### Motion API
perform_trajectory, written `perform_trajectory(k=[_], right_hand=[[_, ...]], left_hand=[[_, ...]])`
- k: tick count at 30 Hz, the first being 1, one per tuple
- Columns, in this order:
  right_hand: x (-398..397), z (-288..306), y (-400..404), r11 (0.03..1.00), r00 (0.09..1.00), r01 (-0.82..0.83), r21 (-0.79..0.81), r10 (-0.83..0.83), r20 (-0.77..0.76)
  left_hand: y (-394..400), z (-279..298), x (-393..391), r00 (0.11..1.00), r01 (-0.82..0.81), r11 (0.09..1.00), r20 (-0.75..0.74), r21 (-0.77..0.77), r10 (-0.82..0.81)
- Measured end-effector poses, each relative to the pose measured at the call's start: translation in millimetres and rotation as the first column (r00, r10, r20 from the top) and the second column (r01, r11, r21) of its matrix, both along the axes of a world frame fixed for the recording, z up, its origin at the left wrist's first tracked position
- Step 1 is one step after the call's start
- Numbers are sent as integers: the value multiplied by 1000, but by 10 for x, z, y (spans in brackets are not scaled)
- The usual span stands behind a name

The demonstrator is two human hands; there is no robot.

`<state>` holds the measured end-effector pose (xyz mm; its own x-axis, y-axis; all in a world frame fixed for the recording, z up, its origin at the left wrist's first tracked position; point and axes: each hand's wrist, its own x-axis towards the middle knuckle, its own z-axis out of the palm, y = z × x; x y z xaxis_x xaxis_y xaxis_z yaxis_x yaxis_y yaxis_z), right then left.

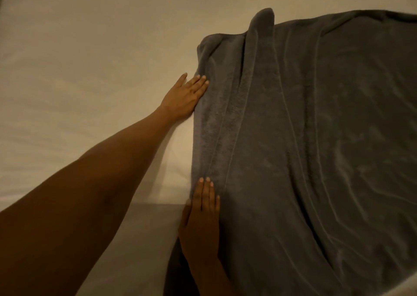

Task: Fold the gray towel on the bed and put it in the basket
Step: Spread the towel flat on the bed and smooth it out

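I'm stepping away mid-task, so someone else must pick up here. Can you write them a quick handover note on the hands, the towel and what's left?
Left hand: open, flat at the far part of the gray terry towel's left edge.
Right hand: open, flat on the near part of that edge.
The towel lies spread and wrinkled on the white bed sheet, top corner bunched.
No finished fold is visible; the basket is out of view.
Left: fold, then put it in the basket.

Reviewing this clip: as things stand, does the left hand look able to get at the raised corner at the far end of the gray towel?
Probably yes. The left hand lies flat at the gray towel's side edge, and only open bed sheet and towel lie between it and the raised corner.
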<state>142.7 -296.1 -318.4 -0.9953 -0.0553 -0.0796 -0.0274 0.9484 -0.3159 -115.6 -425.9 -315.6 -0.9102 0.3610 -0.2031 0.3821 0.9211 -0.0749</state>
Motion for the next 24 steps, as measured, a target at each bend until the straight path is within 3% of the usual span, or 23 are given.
perform_trajectory(k=[11, 14, 18, 24], right_hand=[[4, 321, -93, 968, 989, 88, 235, -114, 99], [54, 419, -169, 964, 997, 7, 267, -28, 76], [142, 628, -491, 979, 992, -125, 161, 124, 15], [277, 803, -1040, 966, 973, -226, 123, 220, 65]], left_hand=[[-538, 330, 126, 991, 125, 967, -26, -221, -134], [-770, 476, 209, 992, 105, 964, -35, -243, -117], [-1268, 726, 391, 999, 33, 937, -19, -347, -42], [-1954, 1038, 695, 996, -80, 893, -81, -443, 49]])
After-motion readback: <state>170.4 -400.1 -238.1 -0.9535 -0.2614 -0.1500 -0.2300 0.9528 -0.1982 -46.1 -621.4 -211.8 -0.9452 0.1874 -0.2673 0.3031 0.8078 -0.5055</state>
